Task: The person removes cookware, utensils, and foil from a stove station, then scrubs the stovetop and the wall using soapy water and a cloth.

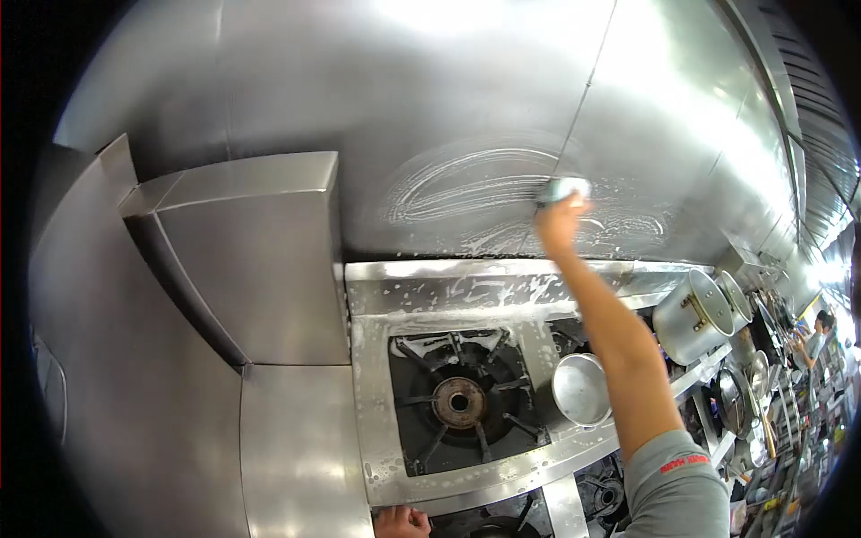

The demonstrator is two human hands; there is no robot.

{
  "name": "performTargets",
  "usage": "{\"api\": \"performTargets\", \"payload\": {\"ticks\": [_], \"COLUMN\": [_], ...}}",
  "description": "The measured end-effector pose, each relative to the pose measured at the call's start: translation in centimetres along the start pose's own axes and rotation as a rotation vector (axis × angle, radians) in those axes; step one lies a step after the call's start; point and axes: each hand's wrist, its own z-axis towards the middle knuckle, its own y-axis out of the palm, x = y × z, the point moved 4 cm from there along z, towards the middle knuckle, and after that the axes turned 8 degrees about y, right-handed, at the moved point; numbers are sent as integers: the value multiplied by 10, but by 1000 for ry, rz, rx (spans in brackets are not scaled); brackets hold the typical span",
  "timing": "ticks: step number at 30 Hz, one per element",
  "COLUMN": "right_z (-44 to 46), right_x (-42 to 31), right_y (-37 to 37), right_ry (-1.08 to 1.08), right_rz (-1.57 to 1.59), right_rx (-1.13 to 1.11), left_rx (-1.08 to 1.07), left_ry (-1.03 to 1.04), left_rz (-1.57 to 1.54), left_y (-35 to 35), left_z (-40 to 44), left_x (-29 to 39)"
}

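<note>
My right hand (562,221) is stretched out to the steel wall (359,99), its fingers closed round a pale scrubbing sponge (569,187) pressed against the metal. Curved streaks of white suds (462,184) spread over the wall to the left of the sponge and below it. At the bottom edge of the view, my left hand (401,522) rests by the front rail of the stove (386,491) with its fingers curled; anything inside them is hidden. Between the two hands lies a black gas burner (459,402), with foam spots on the steel around it.
A round metal pot (581,389) stands right of the burner, under my right arm. Farther right are large stockpots (689,318) and several pans (734,399). A boxed steel ledge (251,260) juts out at left. Another person (814,342) stands far right.
</note>
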Motion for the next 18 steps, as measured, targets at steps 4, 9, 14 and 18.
{"api": "performTargets", "payload": {"ticks": [4,9,14,18], "right_z": [-48,59,75,23], "right_x": [-118,-23,97,9], "right_y": [-37,-72,1,-26], "right_ry": [-492,36,341,-217], "right_rz": [-61,192,-18,136], "right_rx": [-431,-69,-152,-260], "left_rx": [-17,-82,-87,-87], "left_ry": [14,-65,4,-2], "left_rz": [10,5,33,115], "left_y": [4,5,-6,7], "left_z": [1,-8,5,-4], "left_x": [0,-2,9,6]}}
